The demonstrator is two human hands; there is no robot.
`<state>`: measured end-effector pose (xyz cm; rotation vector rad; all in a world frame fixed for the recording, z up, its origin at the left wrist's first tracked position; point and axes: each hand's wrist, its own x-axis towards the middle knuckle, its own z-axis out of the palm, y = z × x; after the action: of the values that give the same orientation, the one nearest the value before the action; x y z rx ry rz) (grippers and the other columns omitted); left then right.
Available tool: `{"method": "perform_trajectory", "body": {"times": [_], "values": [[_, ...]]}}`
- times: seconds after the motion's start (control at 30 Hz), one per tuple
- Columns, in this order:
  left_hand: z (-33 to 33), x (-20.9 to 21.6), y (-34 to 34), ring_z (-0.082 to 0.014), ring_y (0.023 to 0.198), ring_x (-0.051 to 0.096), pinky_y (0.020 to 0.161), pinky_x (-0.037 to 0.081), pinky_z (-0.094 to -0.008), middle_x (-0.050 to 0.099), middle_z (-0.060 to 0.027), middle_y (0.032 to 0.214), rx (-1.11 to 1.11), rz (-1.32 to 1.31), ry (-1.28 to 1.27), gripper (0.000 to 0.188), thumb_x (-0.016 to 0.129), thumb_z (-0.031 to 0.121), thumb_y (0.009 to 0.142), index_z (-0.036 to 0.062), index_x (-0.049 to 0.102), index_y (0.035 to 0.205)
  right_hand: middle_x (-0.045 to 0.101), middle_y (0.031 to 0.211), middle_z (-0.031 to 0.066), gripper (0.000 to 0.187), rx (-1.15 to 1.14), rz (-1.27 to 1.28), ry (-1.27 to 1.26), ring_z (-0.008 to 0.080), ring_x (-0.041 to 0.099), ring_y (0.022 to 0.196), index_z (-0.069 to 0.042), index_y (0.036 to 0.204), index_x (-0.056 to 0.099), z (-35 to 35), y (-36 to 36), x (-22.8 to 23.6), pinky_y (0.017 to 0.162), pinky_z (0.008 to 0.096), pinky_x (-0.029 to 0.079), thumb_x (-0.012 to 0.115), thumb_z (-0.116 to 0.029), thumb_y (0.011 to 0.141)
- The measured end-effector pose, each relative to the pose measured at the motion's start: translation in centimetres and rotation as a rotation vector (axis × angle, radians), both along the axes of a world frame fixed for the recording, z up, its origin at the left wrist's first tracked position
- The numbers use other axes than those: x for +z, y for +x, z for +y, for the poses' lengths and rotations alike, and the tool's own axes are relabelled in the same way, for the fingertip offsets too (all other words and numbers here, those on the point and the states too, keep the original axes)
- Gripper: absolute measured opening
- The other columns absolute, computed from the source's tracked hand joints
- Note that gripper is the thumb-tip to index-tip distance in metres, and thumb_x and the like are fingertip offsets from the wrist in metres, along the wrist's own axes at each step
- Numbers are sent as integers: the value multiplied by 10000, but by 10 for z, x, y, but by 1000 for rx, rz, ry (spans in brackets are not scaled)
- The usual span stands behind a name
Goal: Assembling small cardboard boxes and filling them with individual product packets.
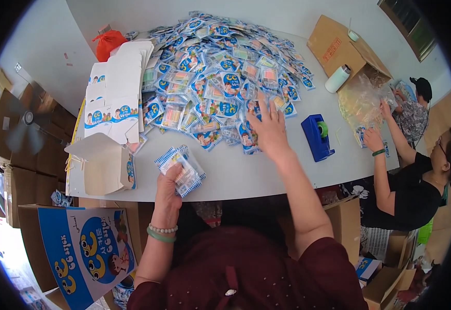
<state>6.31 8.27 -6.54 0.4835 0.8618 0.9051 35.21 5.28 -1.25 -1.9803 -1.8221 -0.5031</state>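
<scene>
Head view: the packet lies just left of your right palm

Your right hand (273,133) has fingers loosely spread, with nothing visibly gripped; contact you cannot tell. Beside its thumb, at the near edge of the pile (220,72), lies this packet (249,139), its longer side seeming to point away from you. Your left hand (168,183), farther from it, clasps some packets (187,174).

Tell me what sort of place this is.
Probably a small packing workshop: a heap of packets, an open box and a blue tape dispenser share one white table.
</scene>
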Motion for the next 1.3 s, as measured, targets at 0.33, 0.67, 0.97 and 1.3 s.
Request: {"method": "perform_trajectory", "body": {"times": [0.33,0.67,0.97,1.3], "values": [[-4,13,11,-193,861,664,748,573,-347,652,-84,1021,-21,53,52,337,621,90,857,3,550,1175,655,1009,86,257,-163,1139,-200,183,616,908,-14,1034,594,-27,38,22,830,308,469,604,-59,782],[-10,7,7,-193,883,662,766,570,-342,646,-79,1058,-35,56,87,374,636,148,863,6,538,1195,537,1284,164,524,-36,934,-14,259,551,1135,48,1243,524,28,59,-5,953,314,420,610,-97,747],[-9,7,5,-189,873,666,764,571,-340,656,-74,1042,-42,37,97,385,655,181,859,10,548,1186,614,926,155,272,-130,446,-379,337,579,904,6,843,549,-5,51,0,778,420,467,654,-200,702],[-10,6,7,-203,914,660,782,568,-348,639,-91,1082,-64,21,92,418,651,154,853,4,512,1218,569,1147,128,368,-56,976,88,171,549,1017,5,1077,536,71,93,-40,850,298,442,676,-76,746]]}}
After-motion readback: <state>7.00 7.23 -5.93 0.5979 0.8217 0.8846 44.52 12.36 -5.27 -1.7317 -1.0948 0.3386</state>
